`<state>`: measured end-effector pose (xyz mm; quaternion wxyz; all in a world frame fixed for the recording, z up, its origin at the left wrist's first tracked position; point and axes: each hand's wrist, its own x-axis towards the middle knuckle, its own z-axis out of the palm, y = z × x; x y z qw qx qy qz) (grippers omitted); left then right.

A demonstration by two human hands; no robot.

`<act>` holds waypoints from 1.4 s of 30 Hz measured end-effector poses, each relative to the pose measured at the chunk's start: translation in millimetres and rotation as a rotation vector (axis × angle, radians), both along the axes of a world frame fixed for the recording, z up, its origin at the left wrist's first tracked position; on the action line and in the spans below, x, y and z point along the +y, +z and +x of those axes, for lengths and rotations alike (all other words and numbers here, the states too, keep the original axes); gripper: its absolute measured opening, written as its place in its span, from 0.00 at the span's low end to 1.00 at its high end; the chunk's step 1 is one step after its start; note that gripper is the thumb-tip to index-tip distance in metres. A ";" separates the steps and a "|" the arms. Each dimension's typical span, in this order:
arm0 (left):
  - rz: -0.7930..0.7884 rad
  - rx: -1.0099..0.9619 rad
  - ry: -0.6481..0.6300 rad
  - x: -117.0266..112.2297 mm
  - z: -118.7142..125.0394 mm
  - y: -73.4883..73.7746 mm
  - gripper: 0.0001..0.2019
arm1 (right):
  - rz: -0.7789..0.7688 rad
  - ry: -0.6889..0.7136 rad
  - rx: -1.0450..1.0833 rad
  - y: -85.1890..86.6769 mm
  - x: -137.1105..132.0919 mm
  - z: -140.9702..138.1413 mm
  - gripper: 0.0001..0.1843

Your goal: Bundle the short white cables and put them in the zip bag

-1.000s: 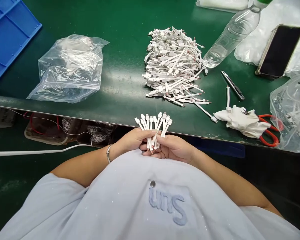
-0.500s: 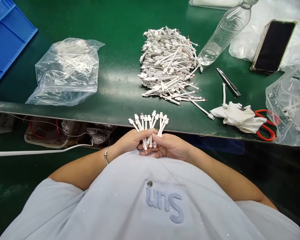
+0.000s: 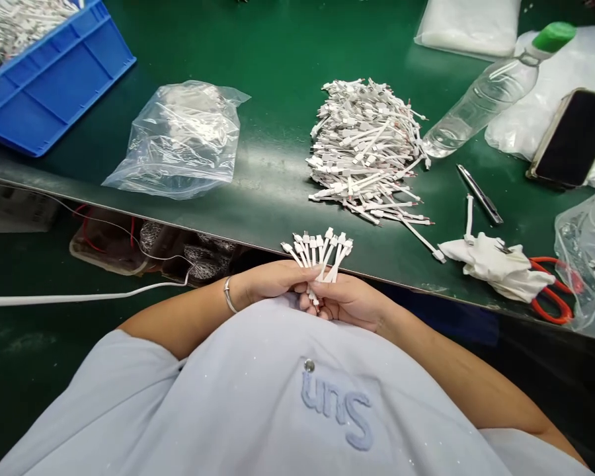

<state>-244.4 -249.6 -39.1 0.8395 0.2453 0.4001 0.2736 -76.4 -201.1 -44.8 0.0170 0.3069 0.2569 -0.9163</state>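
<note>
We found a bundle of short white cables (image 3: 320,256) held at the person's lap, just on the near side of the green workbench (image 3: 258,218), heads fanned toward the far side. The left hand (image 3: 265,277), wearing a metal bangle (image 3: 227,295), was closed around the stems; the right hand (image 3: 347,301) was likewise curled and gripping them from below, with a few red-tipped ends showing beneath. In our judgement, this two-handed grip was sound: the stems were gathered tightly, though the heads sat unevenly and would bear checking for alignment. On the bench, a loose pile of matching cables (image 3: 367,152) lay directly far of the hands, with a plastic zip bag (image 3: 178,149) to the left and a crumpled white cloth (image 3: 496,264) to the right, beside red-handled scissors (image 3: 550,297).
</note>
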 end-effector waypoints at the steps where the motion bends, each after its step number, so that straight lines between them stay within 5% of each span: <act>1: 0.017 -0.035 0.003 -0.8 -0.8 0.9 0.25 | 0.057 0.028 -0.002 3.2 -0.2 -0.9 0.23; 5: 0.126 -0.157 0.061 -4.1 -6.2 13.6 0.31 | 0.385 0.215 -0.017 21.9 3.2 -8.8 0.25; 10: 0.186 -0.252 0.162 -5.2 -15.2 27.1 0.17 | 0.501 0.392 0.014 38.5 10.4 -27.4 0.30; 15: 0.123 -0.276 0.273 -5.7 -23.3 17.4 0.30 | 0.463 0.219 0.017 29.4 5.4 -37.5 0.28; 23: 0.142 -0.150 0.414 -19.3 -21.0 12.4 0.35 | 0.347 0.000 -0.076 9.3 -8.7 -38.7 0.21; 42: 0.134 -0.153 0.369 -19.2 -30.1 0.3 0.29 | 0.332 0.076 -0.085 12.0 -8.7 -39.8 0.21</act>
